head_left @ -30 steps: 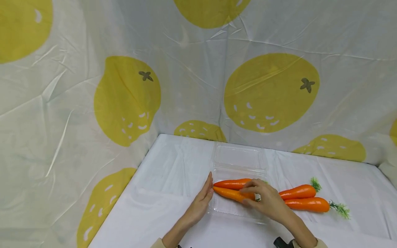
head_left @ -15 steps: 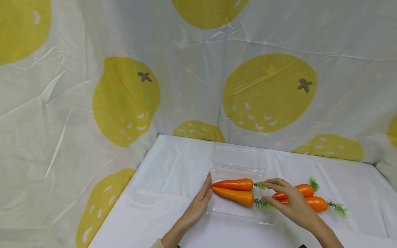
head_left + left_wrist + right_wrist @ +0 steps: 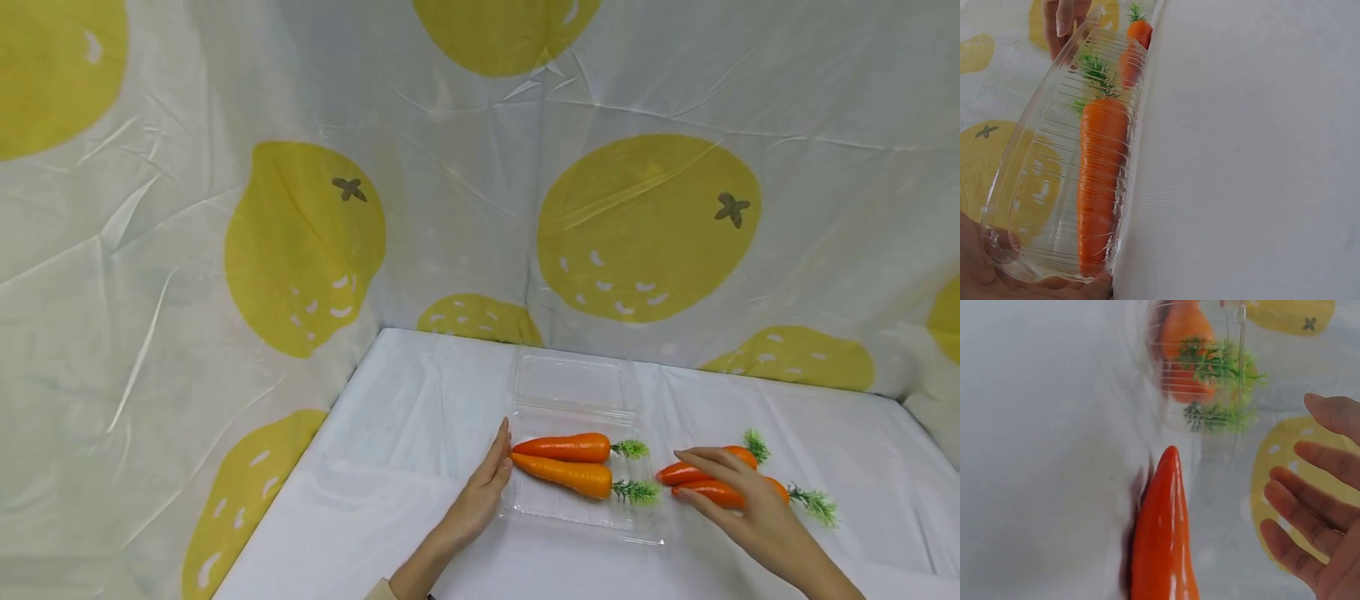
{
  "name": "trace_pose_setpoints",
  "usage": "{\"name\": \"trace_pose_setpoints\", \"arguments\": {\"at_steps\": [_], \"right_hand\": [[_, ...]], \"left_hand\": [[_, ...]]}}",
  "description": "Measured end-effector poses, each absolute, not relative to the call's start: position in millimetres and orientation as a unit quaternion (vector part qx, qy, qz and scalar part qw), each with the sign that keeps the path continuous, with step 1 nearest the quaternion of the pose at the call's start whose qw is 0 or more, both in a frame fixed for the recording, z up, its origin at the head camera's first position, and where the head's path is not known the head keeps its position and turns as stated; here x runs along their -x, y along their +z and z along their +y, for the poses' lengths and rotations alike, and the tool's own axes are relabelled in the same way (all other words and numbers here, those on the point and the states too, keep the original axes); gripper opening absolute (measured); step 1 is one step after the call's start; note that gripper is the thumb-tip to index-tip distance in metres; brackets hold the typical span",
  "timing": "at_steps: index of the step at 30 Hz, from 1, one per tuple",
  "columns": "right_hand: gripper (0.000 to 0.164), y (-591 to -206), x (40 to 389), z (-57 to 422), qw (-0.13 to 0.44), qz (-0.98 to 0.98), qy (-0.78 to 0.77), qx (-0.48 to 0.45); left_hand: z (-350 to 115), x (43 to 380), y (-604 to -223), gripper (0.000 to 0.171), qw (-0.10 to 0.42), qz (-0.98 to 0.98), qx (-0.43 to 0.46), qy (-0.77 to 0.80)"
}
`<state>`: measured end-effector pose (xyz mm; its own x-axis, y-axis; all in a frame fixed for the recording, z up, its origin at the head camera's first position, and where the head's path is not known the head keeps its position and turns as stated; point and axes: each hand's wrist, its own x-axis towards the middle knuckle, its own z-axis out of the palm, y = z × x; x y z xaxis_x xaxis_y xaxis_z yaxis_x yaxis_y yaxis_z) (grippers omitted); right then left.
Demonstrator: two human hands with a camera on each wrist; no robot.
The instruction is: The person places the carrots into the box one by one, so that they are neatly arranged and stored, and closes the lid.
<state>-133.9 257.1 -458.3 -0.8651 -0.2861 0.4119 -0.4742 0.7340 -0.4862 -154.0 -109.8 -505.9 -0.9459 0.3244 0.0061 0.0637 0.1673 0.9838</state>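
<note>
A clear plastic clamshell container [image 3: 577, 518] stands with its lid [image 3: 573, 379] folded back. Two toy carrots [image 3: 566, 475] lie side by side inside it, tips to the left and green tops to the right. My left hand [image 3: 480, 496] rests along the container's left end with its fingers straight; the left wrist view shows the fingers against that end wall [image 3: 1054, 269]. My right hand [image 3: 750, 508] hovers over two more carrots [image 3: 678, 473] right of the container, fingers spread and holding nothing. In the right wrist view a red-orange carrot [image 3: 1165, 537] lies below the open palm.
A white cloth [image 3: 420, 417] covers the table. Behind and at the left hang pale curtains [image 3: 465, 208] printed with yellow lemons. The two loose carrots' green tops [image 3: 813, 504] point right, away from the container.
My right hand has let go of the front carrot in the container and moved right, over the two loose carrots. The left hand has stayed at the container's left end.
</note>
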Motion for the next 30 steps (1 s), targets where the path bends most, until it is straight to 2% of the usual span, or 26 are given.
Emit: {"name": "trace_pose_setpoints", "arguments": {"at_steps": [4, 12, 15, 18, 23, 24, 30], "right_hand": [[0.052, -464, 132, 268, 0.169, -0.920, 0.282, -0.213], [0.046, -469, 129, 287, 0.084, -0.951, 0.266, -0.131], [0.044, -473, 128, 295, 0.070, -0.953, 0.270, -0.119], [0.046, -478, 130, 303, 0.077, -0.955, 0.262, -0.116], [0.054, -482, 131, 314, 0.050, -0.960, 0.262, -0.089], [0.055, -483, 130, 316, 0.057, -0.958, 0.265, -0.091], [0.054, -497, 131, 328, 0.188, -0.937, 0.259, -0.137]], "left_hand": [[-110, 154, -506, 0.061, 0.105, 0.755, -0.129, 0.635], [-111, 154, -507, 0.061, 0.106, 0.751, -0.132, 0.639], [-111, 154, -507, 0.061, 0.107, 0.749, -0.132, 0.640], [-111, 154, -507, 0.061, 0.106, 0.751, -0.132, 0.639], [-111, 154, -507, 0.061, 0.102, 0.755, -0.129, 0.634], [-111, 154, -507, 0.061, 0.103, 0.755, -0.129, 0.635], [-110, 154, -507, 0.061, 0.104, 0.754, -0.130, 0.636]]}}
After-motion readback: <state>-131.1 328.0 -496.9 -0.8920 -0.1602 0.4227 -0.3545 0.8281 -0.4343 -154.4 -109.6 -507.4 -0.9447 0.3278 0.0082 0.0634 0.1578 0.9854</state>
